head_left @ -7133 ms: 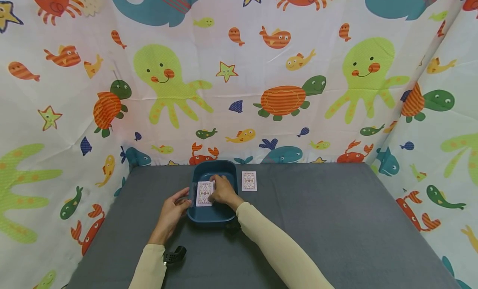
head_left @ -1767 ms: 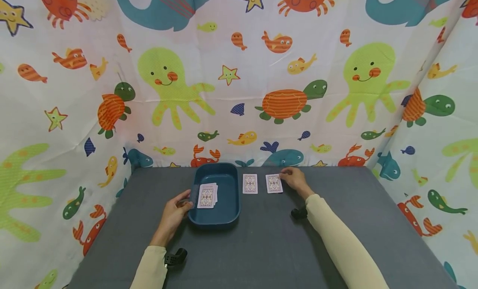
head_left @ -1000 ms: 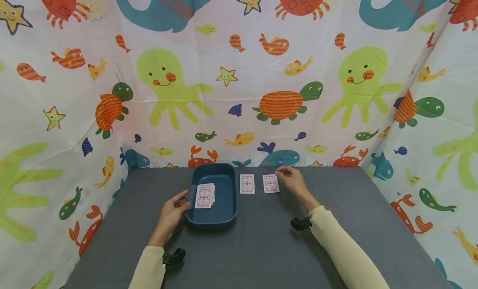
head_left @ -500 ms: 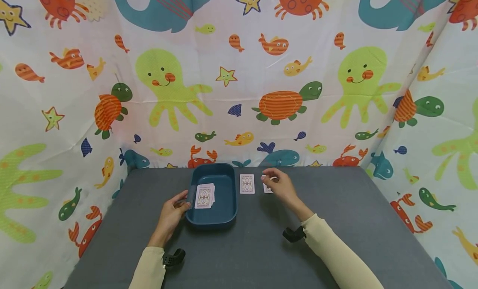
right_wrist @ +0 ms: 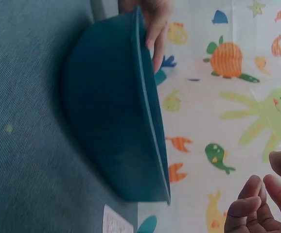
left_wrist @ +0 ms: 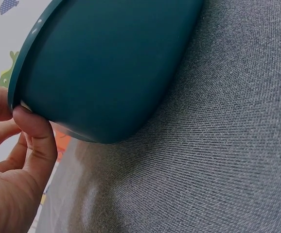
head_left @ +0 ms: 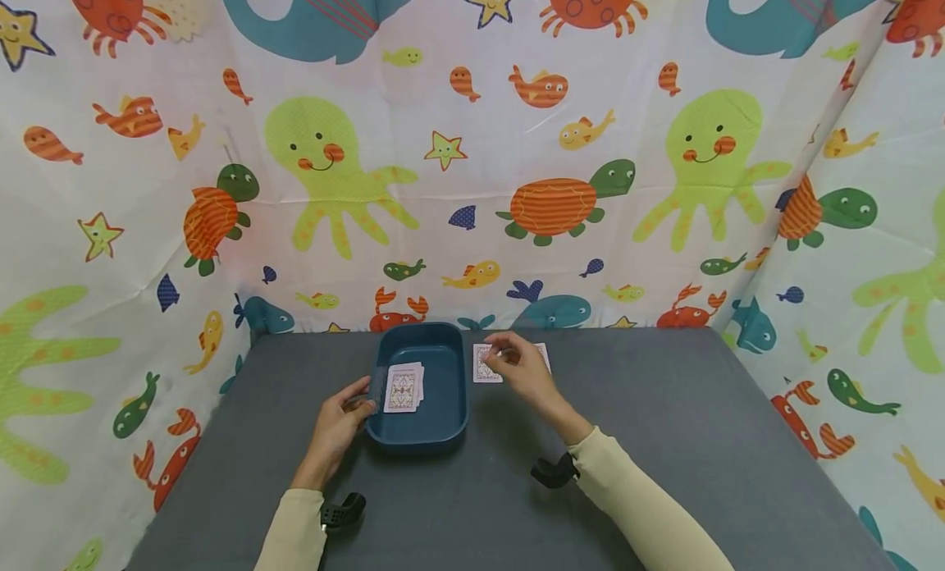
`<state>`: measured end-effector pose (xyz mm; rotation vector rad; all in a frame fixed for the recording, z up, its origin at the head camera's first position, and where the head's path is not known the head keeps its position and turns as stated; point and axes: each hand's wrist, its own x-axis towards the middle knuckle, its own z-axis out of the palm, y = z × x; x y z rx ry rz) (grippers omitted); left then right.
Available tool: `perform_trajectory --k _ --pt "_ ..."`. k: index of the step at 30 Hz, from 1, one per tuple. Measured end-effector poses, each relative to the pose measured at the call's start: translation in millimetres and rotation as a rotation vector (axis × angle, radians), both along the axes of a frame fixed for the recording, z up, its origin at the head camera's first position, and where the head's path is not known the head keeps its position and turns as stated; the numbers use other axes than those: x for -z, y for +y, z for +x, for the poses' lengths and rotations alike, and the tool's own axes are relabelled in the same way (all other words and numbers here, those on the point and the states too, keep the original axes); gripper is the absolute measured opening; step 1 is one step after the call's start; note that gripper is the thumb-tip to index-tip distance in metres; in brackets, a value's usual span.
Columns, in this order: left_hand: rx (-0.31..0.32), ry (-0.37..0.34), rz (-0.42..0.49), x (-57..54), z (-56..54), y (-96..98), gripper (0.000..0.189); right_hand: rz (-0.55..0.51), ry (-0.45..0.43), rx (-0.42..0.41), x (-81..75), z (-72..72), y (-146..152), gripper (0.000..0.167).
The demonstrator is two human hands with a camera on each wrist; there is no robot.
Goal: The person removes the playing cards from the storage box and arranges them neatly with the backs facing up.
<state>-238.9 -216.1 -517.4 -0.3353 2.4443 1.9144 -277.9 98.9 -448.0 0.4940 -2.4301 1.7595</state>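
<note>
My left hand (head_left: 338, 423) pinches the left rim of a deep-blue tub (head_left: 445, 382), rectangular with rounded corners, standing upright, its long sides running away from me. Inside, against its left half, lies a small stack of cards (head_left: 401, 389), ornate backs up inside pale borders, edges not squared. Just beside the tub's right wall, a near card (head_left: 481, 366) lies flat with its patterned back up, partly covered from my view by my right hand (head_left: 528, 377), which holds nothing. The far card (head_left: 547, 356), farther right, shows only a pale, patterned strip past that hand.
</note>
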Motion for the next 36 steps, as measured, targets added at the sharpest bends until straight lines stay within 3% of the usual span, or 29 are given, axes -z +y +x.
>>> perform_trajectory --k 7,15,24,36 --pt "0.006 0.001 0.013 1.3 -1.2 -0.7 0.049 -0.029 -0.010 -0.063 -30.6 17.3 -21 0.028" --pt "0.005 -0.007 0.003 2.8 -1.8 -1.1 0.050 -0.056 -0.034 -0.097 -4.1 -1.8 -45 0.030" --pt "0.007 -0.010 -0.005 3.2 -1.6 -0.6 0.050 0.034 -0.108 -0.116 5.2 -10.7 -71 0.028" --pt "0.012 0.011 0.009 4.4 -2.2 -1.9 0.051 0.136 -0.189 -0.101 22.4 -22.1 -99 0.040"
